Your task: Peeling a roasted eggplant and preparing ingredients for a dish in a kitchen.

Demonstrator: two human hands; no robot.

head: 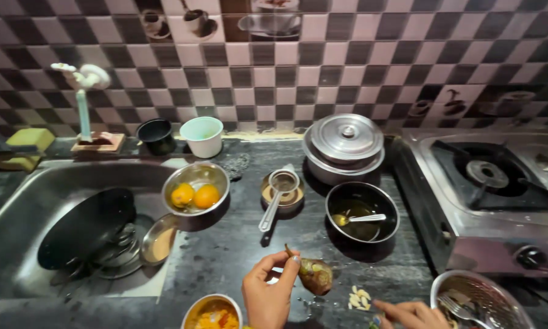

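Pinched in left hand (268,297) fingertips: brownish-green pear-shaped fruit (315,275), stem end up-left, long axis diagonal; right hand (411,315) grip unclear, near pale cut pieces (359,298).

Small pear-shaped vegetable (315,275), brownish-green with a pale yellow patch where the flesh shows, thin woody stem pointing up and to the left. Held tilted just above the dark stone counter (237,256), near its front edge, stem end pinched between thumb and fingertips of the left hand (268,292). Rounded lower end hanging free, pointing down and to the right. Small heap of pale cut pieces (359,298) lying on the counter just to the right of it, close to the front edge. Fingertips of the right hand (411,314) resting low beside those pieces, fingers stretched leftward, grip not clear.
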